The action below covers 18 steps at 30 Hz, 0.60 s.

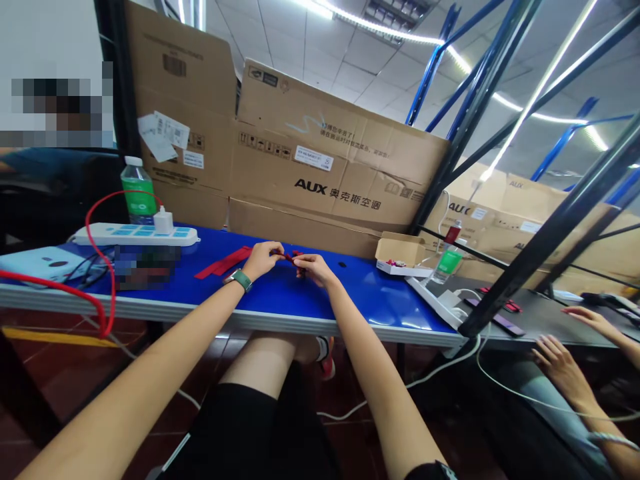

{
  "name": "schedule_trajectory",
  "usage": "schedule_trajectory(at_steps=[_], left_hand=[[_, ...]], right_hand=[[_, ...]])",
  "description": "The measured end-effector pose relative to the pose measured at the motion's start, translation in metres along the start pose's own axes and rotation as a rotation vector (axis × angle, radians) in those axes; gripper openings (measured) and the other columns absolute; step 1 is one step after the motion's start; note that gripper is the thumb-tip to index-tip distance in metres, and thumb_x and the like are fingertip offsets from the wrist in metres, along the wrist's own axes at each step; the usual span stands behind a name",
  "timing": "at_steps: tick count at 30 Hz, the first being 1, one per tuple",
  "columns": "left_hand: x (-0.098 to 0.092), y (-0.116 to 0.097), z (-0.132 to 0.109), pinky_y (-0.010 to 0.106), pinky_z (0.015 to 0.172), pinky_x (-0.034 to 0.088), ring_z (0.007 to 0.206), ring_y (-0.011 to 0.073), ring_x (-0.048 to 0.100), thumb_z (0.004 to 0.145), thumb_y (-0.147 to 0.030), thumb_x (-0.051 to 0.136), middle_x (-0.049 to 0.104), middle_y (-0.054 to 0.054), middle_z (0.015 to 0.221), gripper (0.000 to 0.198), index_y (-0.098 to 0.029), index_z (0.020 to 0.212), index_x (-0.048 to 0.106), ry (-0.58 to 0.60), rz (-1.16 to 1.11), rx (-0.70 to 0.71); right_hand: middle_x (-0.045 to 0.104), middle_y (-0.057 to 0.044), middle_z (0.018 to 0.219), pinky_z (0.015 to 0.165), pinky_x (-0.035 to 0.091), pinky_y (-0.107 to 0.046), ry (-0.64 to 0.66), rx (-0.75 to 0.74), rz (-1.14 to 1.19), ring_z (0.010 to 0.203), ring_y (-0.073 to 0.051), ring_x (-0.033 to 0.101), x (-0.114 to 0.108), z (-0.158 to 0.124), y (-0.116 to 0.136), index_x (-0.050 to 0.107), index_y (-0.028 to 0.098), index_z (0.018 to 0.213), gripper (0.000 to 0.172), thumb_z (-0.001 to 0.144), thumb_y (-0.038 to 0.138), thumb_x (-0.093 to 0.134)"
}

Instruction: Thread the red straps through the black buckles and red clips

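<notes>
Over the blue tabletop (pixel 280 297), my left hand (pixel 263 259) and my right hand (pixel 314 269) are close together, both with fingers pinched. Between them is a short piece of red ribbon (pixel 289 258), which looks folded or bunched; its exact shape is too small to make out. Flat strips of red ribbon (pixel 223 263) lie on the table just left of my left hand. A small black piece (pixel 342 265) rests to the right of my right hand.
On the left are a power strip (pixel 100 234), a green-labelled bottle (pixel 139 193), a light-blue case (pixel 37 263) and a looping red cable (pixel 107 293). An open small box (pixel 400 257) stands right. Cardboard (pixel 320 160) walls the back. Another person's hands (pixel 565 367) are far right.
</notes>
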State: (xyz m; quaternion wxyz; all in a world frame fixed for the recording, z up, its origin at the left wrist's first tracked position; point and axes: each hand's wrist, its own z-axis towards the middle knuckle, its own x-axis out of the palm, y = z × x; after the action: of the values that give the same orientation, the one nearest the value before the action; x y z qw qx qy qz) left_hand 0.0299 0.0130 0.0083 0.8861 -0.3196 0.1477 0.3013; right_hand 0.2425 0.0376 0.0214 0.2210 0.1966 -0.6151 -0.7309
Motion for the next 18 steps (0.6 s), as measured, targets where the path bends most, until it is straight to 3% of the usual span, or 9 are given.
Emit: schedule_trajectory(at_steps=[4,8,11,14,18], left_hand=[[-0.001,0.007,-0.001,0.030,0.075,0.048,0.077,0.0196,0.064,0.080,-0.026,0.064,0.071,0.003,0.080,0.009,-0.020,0.077,0.069,0.032,0.073,-0.014],[-0.004,0.016,-0.007,0.036,0.086,0.046,0.099,0.0259,0.064,0.083,-0.028,0.064,0.070,0.009,0.105,0.015,-0.022,0.094,0.072,0.096,0.361,-0.137],[-0.003,0.020,-0.013,0.047,0.093,0.042,0.113,0.0335,0.059,0.087,-0.028,0.057,0.066,0.014,0.122,0.029,-0.022,0.114,0.068,0.097,0.599,-0.330],[0.000,0.021,-0.017,0.055,0.094,0.040,0.114,0.0394,0.059,0.091,-0.032,0.051,0.066,0.022,0.121,0.034,-0.016,0.116,0.067,0.142,0.709,-0.470],[0.002,0.016,-0.016,0.059,0.094,0.038,0.107,0.0406,0.063,0.090,-0.031,0.049,0.069,0.024,0.115,0.034,-0.013,0.113,0.067,0.174,0.700,-0.425]], right_hand=[[0.064,0.000,0.071,0.057,0.050,-0.028,-0.007,-0.011,-0.099,0.059,-0.013,0.058,0.001,0.001,-0.005,0.068,0.015,0.091,0.044,0.058,0.039,0.087],[0.063,0.003,0.075,0.052,0.046,-0.024,-0.090,-0.129,-0.231,0.056,-0.011,0.057,-0.004,0.006,-0.012,0.064,0.019,0.089,0.045,0.056,0.041,0.086],[0.065,0.002,0.078,0.054,0.046,-0.024,-0.306,-0.248,-0.244,0.058,-0.012,0.057,-0.017,0.012,-0.015,0.063,0.020,0.087,0.043,0.060,0.047,0.082],[0.068,-0.003,0.078,0.064,0.050,-0.027,-0.573,-0.315,-0.164,0.067,-0.016,0.063,-0.035,0.019,-0.015,0.066,0.018,0.088,0.041,0.063,0.048,0.078],[0.072,-0.005,0.084,0.076,0.054,-0.032,-0.719,-0.272,-0.069,0.078,-0.018,0.067,-0.059,0.026,-0.018,0.067,0.017,0.094,0.034,0.065,0.035,0.072]])
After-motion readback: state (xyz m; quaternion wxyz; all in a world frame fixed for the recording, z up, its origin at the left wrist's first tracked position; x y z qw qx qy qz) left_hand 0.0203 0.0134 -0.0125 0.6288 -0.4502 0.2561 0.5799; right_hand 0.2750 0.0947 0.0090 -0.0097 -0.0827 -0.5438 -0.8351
